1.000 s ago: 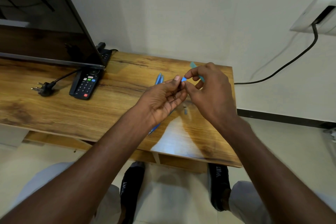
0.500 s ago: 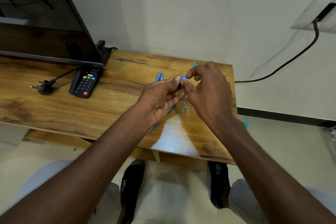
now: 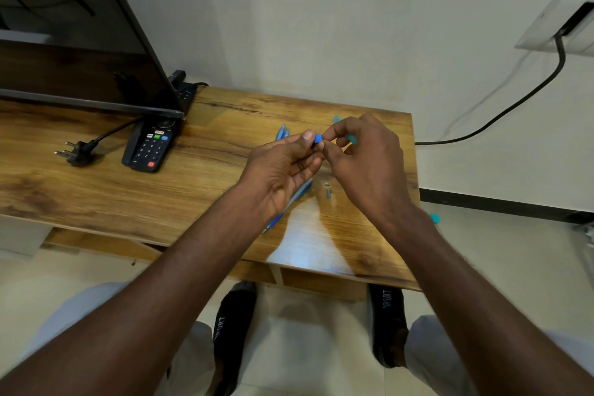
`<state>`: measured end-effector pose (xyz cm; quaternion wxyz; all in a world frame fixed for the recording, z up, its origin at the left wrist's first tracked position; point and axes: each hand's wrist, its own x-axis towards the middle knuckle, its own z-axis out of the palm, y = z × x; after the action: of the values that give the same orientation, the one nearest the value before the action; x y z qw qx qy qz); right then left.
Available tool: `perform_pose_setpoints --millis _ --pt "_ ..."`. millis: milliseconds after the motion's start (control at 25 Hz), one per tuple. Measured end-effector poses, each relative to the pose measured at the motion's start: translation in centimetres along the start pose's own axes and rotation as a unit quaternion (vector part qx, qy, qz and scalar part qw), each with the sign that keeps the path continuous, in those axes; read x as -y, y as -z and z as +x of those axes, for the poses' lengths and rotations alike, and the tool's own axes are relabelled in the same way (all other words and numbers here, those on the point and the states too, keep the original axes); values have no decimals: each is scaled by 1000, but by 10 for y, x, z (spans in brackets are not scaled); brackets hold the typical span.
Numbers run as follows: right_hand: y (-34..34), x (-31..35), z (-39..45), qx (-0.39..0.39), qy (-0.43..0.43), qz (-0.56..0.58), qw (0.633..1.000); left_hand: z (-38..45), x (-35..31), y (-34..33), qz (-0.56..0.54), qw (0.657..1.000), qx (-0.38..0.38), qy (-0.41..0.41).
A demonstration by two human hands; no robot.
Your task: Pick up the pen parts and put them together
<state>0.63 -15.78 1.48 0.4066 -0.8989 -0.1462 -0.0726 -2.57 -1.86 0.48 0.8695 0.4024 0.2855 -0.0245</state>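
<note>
Both hands meet above the right part of a wooden table (image 3: pixel 199 190). My left hand (image 3: pixel 283 170) and my right hand (image 3: pixel 366 164) pinch a small blue piece (image 3: pixel 318 138) between their fingertips. My right hand also holds a light teal pen part (image 3: pixel 352 138) that sticks out behind its fingers. A blue pen (image 3: pixel 299 196) lies on the table under my left hand, mostly hidden. More blue pen parts (image 3: pixel 282 132) lie just beyond the left fingers. Tiny grey bits (image 3: pixel 328 191) rest on the wood between the hands.
A black remote (image 3: pixel 151 145) and a loose black plug (image 3: pixel 77 154) lie left of centre, in front of a dark screen (image 3: pixel 74 51). A cable (image 3: pixel 501 112) runs from a wall socket to the table's right edge. A teal cap (image 3: pixel 435 218) lies on the floor.
The two hands have stayed together with small finger movements around the blue piece. The view has shifted slightly; a teal cap now shows on the floor at the right.
</note>
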Motion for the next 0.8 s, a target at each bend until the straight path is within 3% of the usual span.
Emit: perform_pose_setpoints --millis 520,800 --pt "14 6 5 111 -84 140 980 5 -8 6 39 992 -74 -94" --pt "16 12 3 143 -121 150 971 1 -7 5 55 990 -83 -101"
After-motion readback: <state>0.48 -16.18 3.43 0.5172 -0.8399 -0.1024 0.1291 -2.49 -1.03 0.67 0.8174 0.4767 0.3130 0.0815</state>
